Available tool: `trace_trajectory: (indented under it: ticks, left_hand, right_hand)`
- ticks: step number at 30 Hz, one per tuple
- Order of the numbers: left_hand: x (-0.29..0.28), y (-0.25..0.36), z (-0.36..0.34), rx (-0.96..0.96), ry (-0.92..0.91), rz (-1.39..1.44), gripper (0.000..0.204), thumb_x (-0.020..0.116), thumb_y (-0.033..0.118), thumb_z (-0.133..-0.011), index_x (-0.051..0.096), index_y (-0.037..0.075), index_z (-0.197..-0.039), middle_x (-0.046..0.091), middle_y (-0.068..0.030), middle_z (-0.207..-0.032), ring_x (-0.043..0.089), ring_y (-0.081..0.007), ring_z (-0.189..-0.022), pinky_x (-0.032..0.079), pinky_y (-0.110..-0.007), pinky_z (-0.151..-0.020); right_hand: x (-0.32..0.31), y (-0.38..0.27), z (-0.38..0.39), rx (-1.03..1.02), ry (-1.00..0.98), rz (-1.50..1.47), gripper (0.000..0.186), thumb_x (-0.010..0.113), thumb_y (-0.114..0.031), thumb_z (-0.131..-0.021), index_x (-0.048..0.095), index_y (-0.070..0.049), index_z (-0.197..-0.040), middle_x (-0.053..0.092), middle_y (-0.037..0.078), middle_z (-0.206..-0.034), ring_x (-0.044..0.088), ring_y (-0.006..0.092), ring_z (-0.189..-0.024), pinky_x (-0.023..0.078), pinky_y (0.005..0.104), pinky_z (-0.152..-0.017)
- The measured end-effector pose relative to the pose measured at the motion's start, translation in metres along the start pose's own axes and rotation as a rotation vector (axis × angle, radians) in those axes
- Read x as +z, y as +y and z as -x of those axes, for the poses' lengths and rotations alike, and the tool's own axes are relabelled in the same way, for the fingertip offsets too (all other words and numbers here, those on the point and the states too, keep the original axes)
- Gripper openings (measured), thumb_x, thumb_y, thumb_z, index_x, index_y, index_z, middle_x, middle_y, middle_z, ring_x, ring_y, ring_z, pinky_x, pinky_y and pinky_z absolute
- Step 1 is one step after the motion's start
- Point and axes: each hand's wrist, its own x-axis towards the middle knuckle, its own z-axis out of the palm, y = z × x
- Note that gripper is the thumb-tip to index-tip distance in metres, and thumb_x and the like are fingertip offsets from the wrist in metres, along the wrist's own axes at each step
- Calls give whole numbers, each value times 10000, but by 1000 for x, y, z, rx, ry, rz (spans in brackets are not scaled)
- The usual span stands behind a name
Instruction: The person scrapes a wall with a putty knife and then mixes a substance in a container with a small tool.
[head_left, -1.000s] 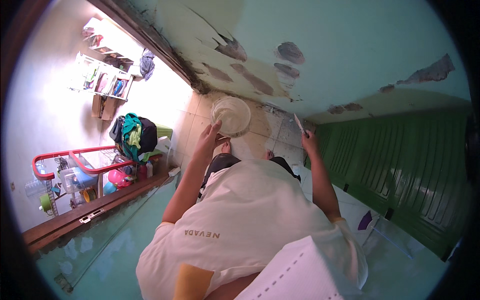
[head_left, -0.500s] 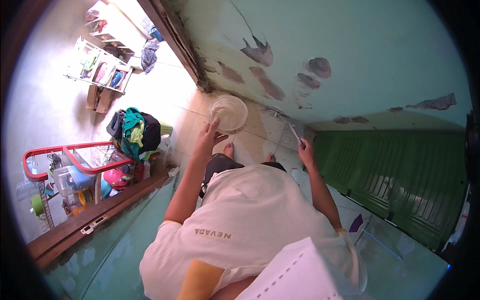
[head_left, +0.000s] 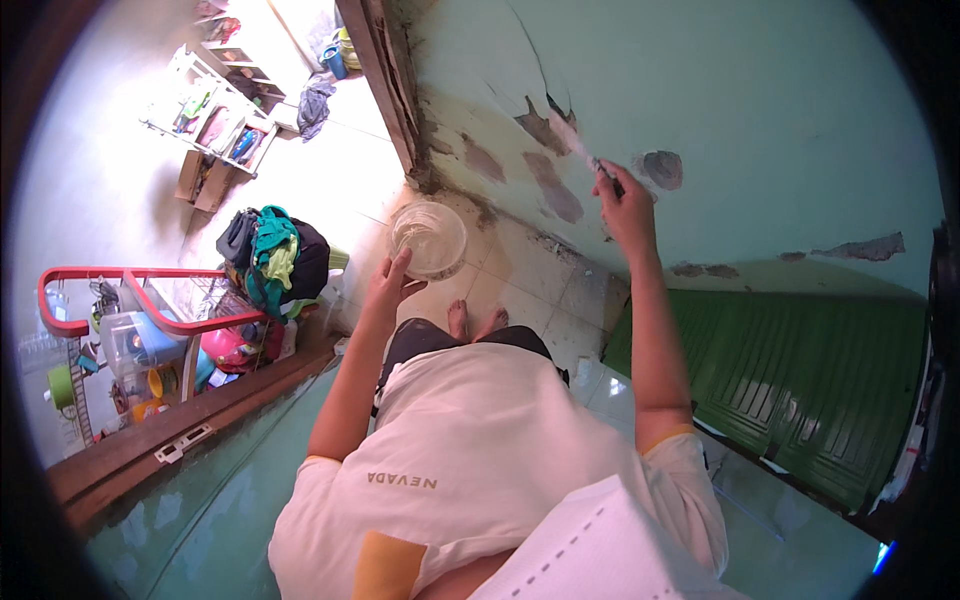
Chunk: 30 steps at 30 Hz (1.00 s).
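So, left hand [head_left: 385,288] holds a tub [head_left: 433,243], right hand [head_left: 628,208] a scraper [head_left: 574,141]

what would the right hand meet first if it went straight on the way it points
The scraper in the right hand would likely meet the peeled wall patch first; depth is unclear, so it may already touch.

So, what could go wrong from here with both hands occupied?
The round, translucent plastic tub could tip, since only the left hand grips its near side.
The pale, flat-bladed tool in the right hand might loosen more paint at the jagged grey wall patch.
Anything dropped could land near the bare feet on the pale tiled floor.
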Motion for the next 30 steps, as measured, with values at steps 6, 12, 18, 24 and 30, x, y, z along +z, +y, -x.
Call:
trace_trajectory:
  ticks: [6,12,18,24,30]
  left_hand:
    - [-20,16,27,51,39,49,622,604,473,-933,491,-34,-1275,601,-148,-1154,625,-211,-1052,547,-352,-894]
    - [-45,26,4,11,5,45,616,617,472,-926,500,-27,-1268,606,-144,-1140,639,-214,-1007,550,-344,-873]
    - [-63,59,-52,-2,-129,-15,603,617,456,-931,498,-24,-1275,616,-146,-1134,642,-207,-1009,551,-341,-876]
    - [-99,98,-98,-9,-232,-64,624,566,445,-959,453,-45,-1329,576,-170,-1238,622,-256,-1092,523,-389,-936]
    - [-128,115,-131,-43,-257,-117,618,609,474,-935,499,-36,-1268,618,-140,-1129,644,-200,-1012,552,-341,-891]
  right_hand:
    - [1,-22,-55,-78,58,45,315,600,-244,-949,645,-39,-1184,696,88,-795,647,174,-685,510,308,-671]
    - [23,-25,-79,-74,120,63,309,592,-263,-948,658,-50,-1163,690,80,-779,636,182,-667,505,313,-673]
    - [32,-37,-94,2,115,119,307,597,-284,-958,665,-78,-1176,675,25,-762,572,102,-619,465,280,-620]
    - [26,-56,-102,56,74,259,335,617,-339,-952,668,-105,-1188,663,29,-738,607,105,-654,480,282,-640]
    - [72,-87,-84,94,266,392,350,621,-357,-932,669,-93,-1157,699,138,-875,657,260,-755,515,351,-715]
